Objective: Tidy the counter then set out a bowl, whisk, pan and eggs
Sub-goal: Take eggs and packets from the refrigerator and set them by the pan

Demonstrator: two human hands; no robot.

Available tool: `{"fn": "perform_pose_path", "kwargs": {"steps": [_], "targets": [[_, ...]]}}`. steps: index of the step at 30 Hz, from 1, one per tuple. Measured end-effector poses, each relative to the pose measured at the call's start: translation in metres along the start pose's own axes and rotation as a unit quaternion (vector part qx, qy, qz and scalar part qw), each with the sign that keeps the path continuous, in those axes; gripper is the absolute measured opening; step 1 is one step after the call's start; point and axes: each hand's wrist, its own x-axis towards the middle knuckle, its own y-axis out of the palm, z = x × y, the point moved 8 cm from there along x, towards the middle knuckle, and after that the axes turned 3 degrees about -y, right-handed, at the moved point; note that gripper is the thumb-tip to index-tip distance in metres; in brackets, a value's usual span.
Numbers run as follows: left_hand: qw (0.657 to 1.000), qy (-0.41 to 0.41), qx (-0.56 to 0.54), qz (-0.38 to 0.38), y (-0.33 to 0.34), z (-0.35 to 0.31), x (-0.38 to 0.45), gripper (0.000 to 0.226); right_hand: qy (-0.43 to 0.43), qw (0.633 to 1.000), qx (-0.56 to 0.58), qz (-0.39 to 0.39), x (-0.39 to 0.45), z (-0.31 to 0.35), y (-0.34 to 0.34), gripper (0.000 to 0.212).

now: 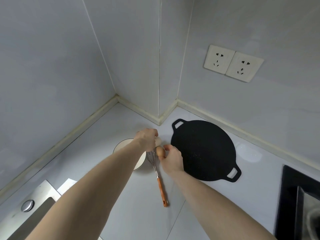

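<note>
A flat black pan [204, 149] with two loop handles lies on the grey counter [190, 213] near the wall corner. To its left stands a white bowl [121, 146], partly hidden by my left forearm. A wire whisk [160, 181] with an orange handle lies between bowl and pan, its wires pointing away from me. My left hand [147, 138] is closed around a pale egg [158, 141] just beyond the whisk head. Close by, my right hand [172, 159] grips a brown egg [160, 151] at the whisk head, beside the pan's left edge.
A steel sink rim [34, 201] with a round fitting [27, 205] sits at the lower left. A black hob [297, 201] fills the lower right. Two wall sockets [233, 63] hang above the pan. Walls meet in a jutting corner [159, 118] behind the bowl.
</note>
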Motion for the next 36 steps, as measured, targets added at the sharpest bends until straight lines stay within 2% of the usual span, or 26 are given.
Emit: {"fn": "perform_pose_path", "kwargs": {"steps": [10, 14, 21, 25, 28, 36], "targets": [[1.000, 0.015, -0.007, -0.005, -0.013, -0.002, -0.012, 0.059, 0.012, 1.000, 0.004, 0.012, -0.010, -0.005, -0.006, 0.034], [0.999, 0.040, 0.004, -0.028, -0.024, -0.003, -0.033, 0.055, 0.011, 1.000, 0.010, 0.015, -0.024, -0.009, -0.010, 0.040], [0.989, 0.099, -0.033, -0.109, -0.051, -0.013, -0.123, 0.058, 0.012, 0.999, 0.020, 0.027, -0.078, -0.010, -0.039, 0.046], [0.976, 0.124, -0.115, -0.138, -0.042, -0.012, -0.176, 0.067, 0.026, 0.997, 0.022, 0.064, -0.125, -0.014, -0.059, 0.050], [0.971, 0.124, -0.137, -0.154, -0.032, -0.012, -0.210, 0.070, 0.018, 0.997, 0.015, 0.068, -0.150, -0.017, -0.077, 0.050], [0.974, 0.152, -0.132, -0.105, -0.021, -0.043, -0.265, 0.064, 0.007, 0.999, 0.015, 0.031, -0.217, -0.022, -0.135, 0.051]]}}
